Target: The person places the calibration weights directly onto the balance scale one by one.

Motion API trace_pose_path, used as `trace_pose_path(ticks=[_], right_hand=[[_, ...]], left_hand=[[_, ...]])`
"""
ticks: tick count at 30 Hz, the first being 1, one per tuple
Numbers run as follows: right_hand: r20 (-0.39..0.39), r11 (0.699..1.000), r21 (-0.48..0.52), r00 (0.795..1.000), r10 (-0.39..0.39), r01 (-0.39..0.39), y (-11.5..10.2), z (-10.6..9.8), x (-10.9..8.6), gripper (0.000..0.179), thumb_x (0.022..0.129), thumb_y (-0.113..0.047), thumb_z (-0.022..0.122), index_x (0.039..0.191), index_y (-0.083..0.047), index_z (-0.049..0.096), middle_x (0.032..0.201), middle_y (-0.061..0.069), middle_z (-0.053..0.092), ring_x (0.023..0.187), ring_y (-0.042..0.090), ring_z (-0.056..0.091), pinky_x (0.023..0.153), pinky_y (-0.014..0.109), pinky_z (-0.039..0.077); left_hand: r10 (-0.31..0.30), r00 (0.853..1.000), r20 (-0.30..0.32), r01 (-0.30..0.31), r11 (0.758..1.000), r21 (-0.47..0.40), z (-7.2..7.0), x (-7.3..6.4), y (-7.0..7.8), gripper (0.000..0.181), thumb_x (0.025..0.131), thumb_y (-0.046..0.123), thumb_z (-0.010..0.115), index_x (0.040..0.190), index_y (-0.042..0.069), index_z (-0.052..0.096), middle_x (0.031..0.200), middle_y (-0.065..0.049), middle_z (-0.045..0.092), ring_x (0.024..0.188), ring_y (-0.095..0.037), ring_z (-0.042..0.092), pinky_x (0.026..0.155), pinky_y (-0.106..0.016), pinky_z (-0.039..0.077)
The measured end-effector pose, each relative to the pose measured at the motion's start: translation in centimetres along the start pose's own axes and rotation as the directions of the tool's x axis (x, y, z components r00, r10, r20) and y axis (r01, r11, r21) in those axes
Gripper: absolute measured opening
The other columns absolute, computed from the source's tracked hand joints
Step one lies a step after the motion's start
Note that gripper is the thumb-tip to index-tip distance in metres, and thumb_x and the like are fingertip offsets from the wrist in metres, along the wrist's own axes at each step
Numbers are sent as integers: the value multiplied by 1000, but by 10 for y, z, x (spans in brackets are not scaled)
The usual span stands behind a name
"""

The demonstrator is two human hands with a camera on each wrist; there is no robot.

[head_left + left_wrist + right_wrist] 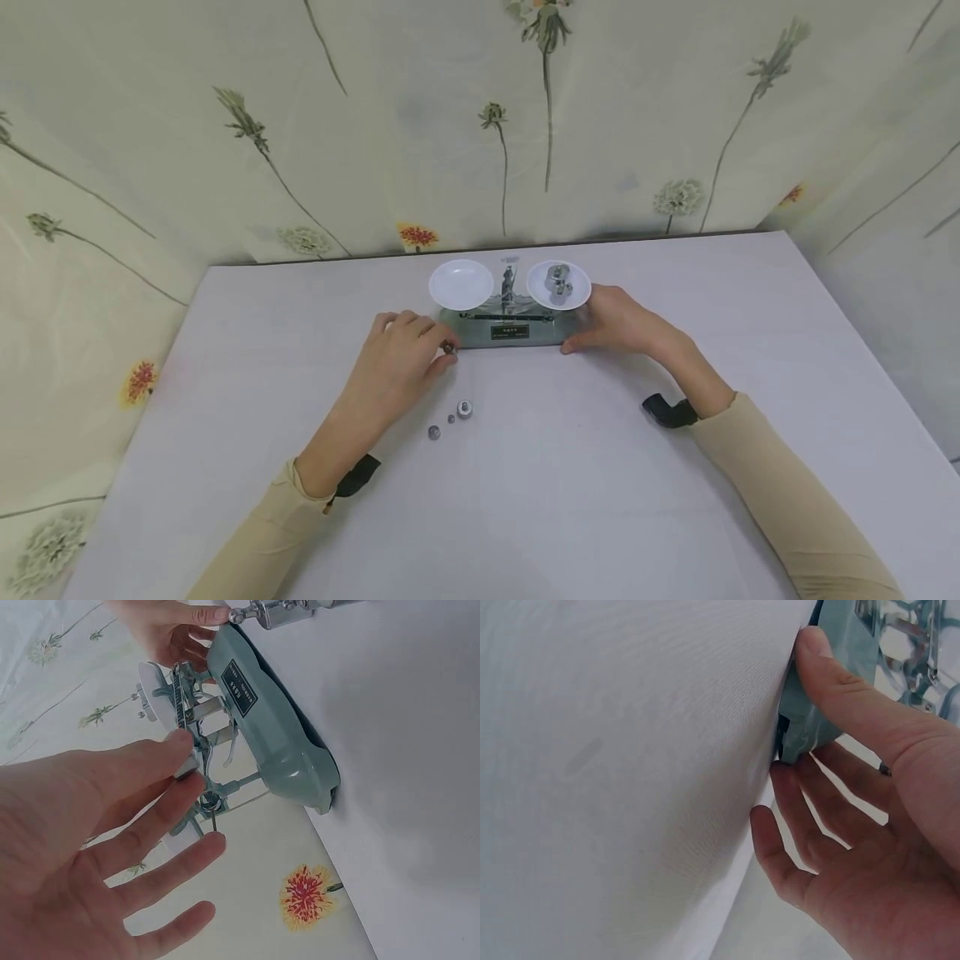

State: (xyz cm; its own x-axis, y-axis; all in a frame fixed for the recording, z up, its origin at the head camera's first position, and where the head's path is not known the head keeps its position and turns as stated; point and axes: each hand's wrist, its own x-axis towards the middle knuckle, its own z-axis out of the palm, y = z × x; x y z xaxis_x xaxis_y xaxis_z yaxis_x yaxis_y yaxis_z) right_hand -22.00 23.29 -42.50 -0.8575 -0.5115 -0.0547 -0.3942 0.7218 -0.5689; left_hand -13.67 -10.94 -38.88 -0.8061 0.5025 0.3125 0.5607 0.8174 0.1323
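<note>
A green balance scale (468, 334) stands near the table's back edge, with a white left pan (461, 285) and a white right pan (537, 292). Several metal weights (558, 279) sit in the right pan. By the base's left front corner, my left hand (397, 362) pinches a small metal weight (187, 766) between thumb and forefinger, its other fingers spread. My right hand (626, 321) grips the base's right end, thumb (832, 671) along the front and fingers round the end. Three loose weights lie on the table, the largest weight (465, 409) among them.
A white cloth covers the table (540, 483). Behind it hangs a pale curtain (450, 150) with printed flowers. Black wrist straps (670, 411) show below both hands.
</note>
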Motion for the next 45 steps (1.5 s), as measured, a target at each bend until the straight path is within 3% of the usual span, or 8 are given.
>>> trace_pose_path(ticks=[16, 31, 37, 45], right_hand=[[-2, 1000, 16, 1000, 6, -6, 2, 2, -2, 92, 79, -17, 98, 155, 0, 48, 157, 22, 58, 152, 43, 49, 128, 61, 38], [-3, 1000, -11, 1000, -18, 18, 4, 3, 1, 94, 78, -19, 98, 155, 0, 48, 158, 22, 57, 152, 44, 50, 127, 62, 39], [-3, 1000, -18, 1000, -5, 5, 2, 3, 0, 95, 78, -18, 98, 156, 0, 47, 159, 23, 56, 152, 44, 49, 128, 62, 38], [-11, 1000, -23, 1000, 2, -3, 4, 2, 0, 95, 77, -18, 99, 155, 0, 48, 158, 23, 58, 152, 44, 50, 127, 61, 39]], left_hand=[[-56, 990, -126, 52, 998, -36, -8, 8, 2, 21, 95, 22, 84, 115, 17, 79, 113, -5, 80, 114, -31, 73, 101, -53, 56], [-138, 961, -238, 112, 986, -120, -6, 15, 4, 22, 99, 20, 80, 120, 16, 79, 113, -9, 79, 105, -32, 70, 99, -52, 54], [-145, 956, -254, 112, 984, -139, -4, 19, 4, 22, 98, 20, 81, 120, 15, 79, 112, -8, 80, 105, -31, 69, 99, -52, 53], [-147, 961, -235, 118, 984, -132, -1, 24, 5, 22, 100, 21, 79, 121, 15, 79, 113, -9, 80, 110, -32, 69, 100, -51, 53]])
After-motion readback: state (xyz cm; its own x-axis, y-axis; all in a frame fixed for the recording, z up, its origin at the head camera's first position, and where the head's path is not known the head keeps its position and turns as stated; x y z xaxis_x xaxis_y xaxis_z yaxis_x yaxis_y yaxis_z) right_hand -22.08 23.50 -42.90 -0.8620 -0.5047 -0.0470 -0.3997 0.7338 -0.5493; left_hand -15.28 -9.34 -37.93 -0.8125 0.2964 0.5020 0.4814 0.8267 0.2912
